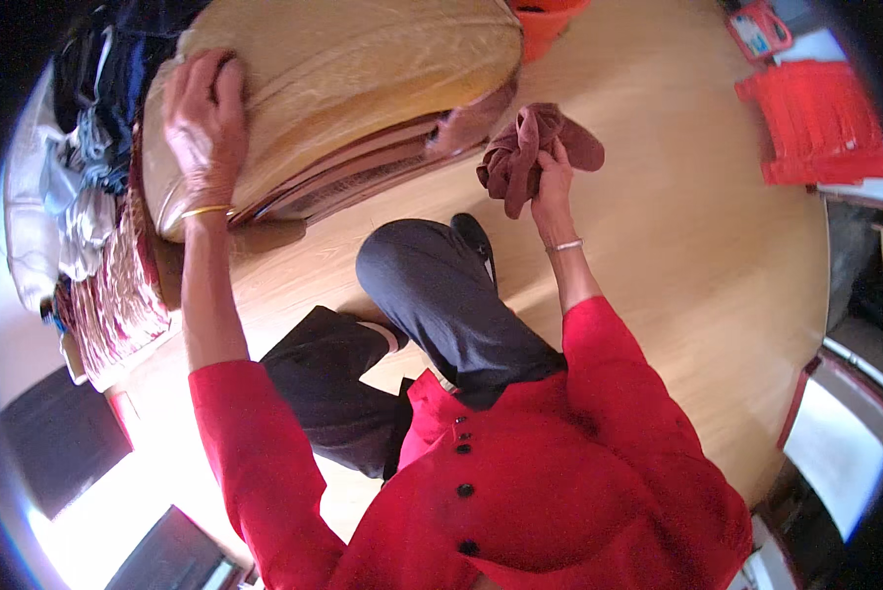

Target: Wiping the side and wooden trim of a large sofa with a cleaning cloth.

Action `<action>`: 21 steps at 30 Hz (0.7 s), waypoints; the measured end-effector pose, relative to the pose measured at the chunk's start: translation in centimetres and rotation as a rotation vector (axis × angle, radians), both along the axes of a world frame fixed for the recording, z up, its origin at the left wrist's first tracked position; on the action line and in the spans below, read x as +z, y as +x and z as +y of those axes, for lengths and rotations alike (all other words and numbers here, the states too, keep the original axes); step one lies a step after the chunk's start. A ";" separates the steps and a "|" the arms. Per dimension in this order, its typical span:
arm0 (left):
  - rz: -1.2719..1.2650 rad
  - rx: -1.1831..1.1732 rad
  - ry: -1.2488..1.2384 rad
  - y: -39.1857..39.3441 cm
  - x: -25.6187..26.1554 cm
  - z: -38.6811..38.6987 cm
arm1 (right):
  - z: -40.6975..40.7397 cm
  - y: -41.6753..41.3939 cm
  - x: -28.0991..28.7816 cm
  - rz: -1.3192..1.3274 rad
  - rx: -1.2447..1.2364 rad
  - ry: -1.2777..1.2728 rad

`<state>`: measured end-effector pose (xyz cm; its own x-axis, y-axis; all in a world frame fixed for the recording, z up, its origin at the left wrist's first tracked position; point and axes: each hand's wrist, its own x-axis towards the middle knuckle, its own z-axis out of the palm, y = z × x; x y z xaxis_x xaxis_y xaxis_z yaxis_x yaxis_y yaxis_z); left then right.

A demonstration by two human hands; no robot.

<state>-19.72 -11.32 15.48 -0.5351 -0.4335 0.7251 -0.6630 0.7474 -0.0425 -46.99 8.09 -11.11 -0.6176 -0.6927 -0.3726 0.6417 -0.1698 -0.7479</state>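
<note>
My left hand (207, 125) rests flat, palm down, on the tan leather-like cushioned seat (353, 59) at the upper left, near its left end. A bunched brown cloth (519, 158) is gripped in my right hand (556, 181), held out over the wooden floor to the right of the seat. One part of the cloth sticks out to the right. Below the seat cushion runs its carved wooden-looking side (353, 169). My palms and the undersides of my fingers are hidden.
Folded clothes and cloths (95, 147) lie along the left, beside a fringed striped cover (117, 295). An orange bucket (545, 26) stands behind the seat's right end. At the upper right are a red slatted object (817, 122) and a red container (758, 33). My legs are bent over the wooden floor (707, 258).
</note>
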 end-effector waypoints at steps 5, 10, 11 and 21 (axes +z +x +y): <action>0.094 0.017 0.031 1.1 -0.2 0.1 | -2.5 3.5 8.9 0.225 -0.023 -0.128; 0.126 0.007 -0.005 0.8 -0.2 -0.1 | -2.7 3.8 5.1 0.435 0.159 0.046; 0.134 0.016 -0.003 0.6 -0.2 -0.1 | -2.6 3.7 4.0 0.379 0.268 0.135; 0.279 -0.068 0.062 0.0 1.8 2.8 | -1.8 9.3 7.3 0.503 0.462 0.002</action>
<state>-19.75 -8.54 17.28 -0.3480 -0.4517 0.8215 -0.5910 0.7859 0.1818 -37.64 6.26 -3.77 -0.3568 -0.9265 -0.1193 0.2226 0.0397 -0.9741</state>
